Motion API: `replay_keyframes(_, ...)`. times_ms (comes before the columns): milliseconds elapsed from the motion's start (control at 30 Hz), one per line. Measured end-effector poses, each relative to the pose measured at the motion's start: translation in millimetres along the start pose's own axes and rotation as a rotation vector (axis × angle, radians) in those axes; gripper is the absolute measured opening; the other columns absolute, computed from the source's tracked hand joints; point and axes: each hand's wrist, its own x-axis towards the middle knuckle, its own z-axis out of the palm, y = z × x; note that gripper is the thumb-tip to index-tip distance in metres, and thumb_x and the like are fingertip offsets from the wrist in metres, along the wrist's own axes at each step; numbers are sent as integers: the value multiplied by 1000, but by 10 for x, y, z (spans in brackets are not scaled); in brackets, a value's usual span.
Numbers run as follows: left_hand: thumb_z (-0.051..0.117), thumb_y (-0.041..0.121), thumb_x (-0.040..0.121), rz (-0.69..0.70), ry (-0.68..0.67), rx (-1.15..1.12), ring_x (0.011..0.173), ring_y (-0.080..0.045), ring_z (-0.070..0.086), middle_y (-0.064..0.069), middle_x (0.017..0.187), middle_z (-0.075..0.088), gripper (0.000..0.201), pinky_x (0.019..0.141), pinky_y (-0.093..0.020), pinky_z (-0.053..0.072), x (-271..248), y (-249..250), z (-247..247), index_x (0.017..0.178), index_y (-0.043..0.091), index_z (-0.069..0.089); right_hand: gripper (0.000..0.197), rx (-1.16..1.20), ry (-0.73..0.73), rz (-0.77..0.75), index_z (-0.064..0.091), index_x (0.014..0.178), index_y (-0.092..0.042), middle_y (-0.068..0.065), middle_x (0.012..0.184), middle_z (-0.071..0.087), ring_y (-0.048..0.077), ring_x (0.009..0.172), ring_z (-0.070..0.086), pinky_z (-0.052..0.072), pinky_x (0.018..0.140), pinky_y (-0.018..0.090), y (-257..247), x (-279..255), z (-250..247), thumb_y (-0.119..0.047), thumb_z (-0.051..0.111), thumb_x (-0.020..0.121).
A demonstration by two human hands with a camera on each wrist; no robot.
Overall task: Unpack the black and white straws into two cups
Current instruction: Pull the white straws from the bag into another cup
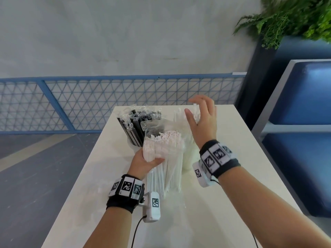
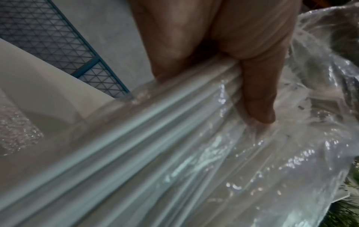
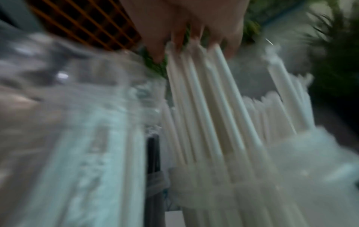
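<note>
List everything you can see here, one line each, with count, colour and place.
black straws: many, black, standing in the left cup
left cup: one, white, far table, mostly hidden
white straws: many, white, in a clear bag at table centre
clear bag: one, transparent, around the white straws
table: one, white, centre
fence: one, blue, behind the table
plant: one, green, upper right
left hand: grips the white straws
right hand: open, above the bag
</note>
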Motion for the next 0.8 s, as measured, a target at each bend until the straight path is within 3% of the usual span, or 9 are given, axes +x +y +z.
replay_keyframes(67,75,5,71,4,2,22,91,-9,62,1,98,66,40,81,-20,47,-7,7,-6,105,16,58,16,102,5,-180,63,96,-6,0,99,57,5,88,50,42,82,12,-184,-190,-48,-17,55,89)
replay_keyframes(167,75,3,71,21,2,30,87,-1,59,8,93,64,39,72,-10,45,-15,12,9,100,21,57,16,130,-290,-247,65,98,-8,2,93,63,12,84,59,49,79,19,-267,-451,17,-16,54,89)
replay_keyframes(267,75,0,69,13,-5,-2,92,-10,62,4,96,66,41,85,-25,49,-33,-5,17,102,19,59,28,71,-426,-62,62,112,-15,2,110,60,18,103,57,45,91,23,-152,-510,82,-16,63,84)
replay_keyframes(333,76,0,68,15,-8,-8,99,-17,63,-3,102,67,46,91,-31,48,-46,-22,8,108,13,59,34,114,-447,16,61,113,-16,1,111,60,13,100,57,44,91,19,-105,-512,62,-18,69,80)
replay_keyframes(433,75,-1,68,37,-29,-2,98,-16,63,-4,104,66,47,84,-21,50,-56,-26,-12,110,12,58,44,179,-453,76,61,113,-17,-3,111,59,6,95,54,38,85,0,-101,-532,30,-21,77,72)
replay_keyframes(500,75,-2,68,39,-52,-11,97,-13,63,0,102,66,47,83,-19,51,-59,-24,-12,107,18,58,51,186,-486,173,59,115,-20,-8,110,55,3,96,52,35,80,-5,-101,-574,31,-22,80,68)
replay_keyframes(600,76,-2,66,20,-64,-31,100,-12,63,4,104,66,51,88,-29,50,-61,-40,-26,107,22,57,53,292,-534,331,56,114,-27,-13,105,58,4,96,54,41,73,0,-79,-660,42,-20,80,67)
replay_keyframes(700,78,1,65,31,-85,13,92,0,64,9,100,66,50,83,-21,52,-64,-39,-40,103,26,57,50,409,-592,415,56,110,-28,-10,103,59,8,97,56,47,71,8,-60,-731,80,-11,78,68)
replay_keyframes(800,77,1,65,21,-86,8,92,-5,63,7,98,66,50,79,-19,53,-67,-14,-17,108,17,58,50,401,-658,504,53,110,-19,-2,105,61,14,101,58,47,76,15,-45,-777,146,-11,79,68)
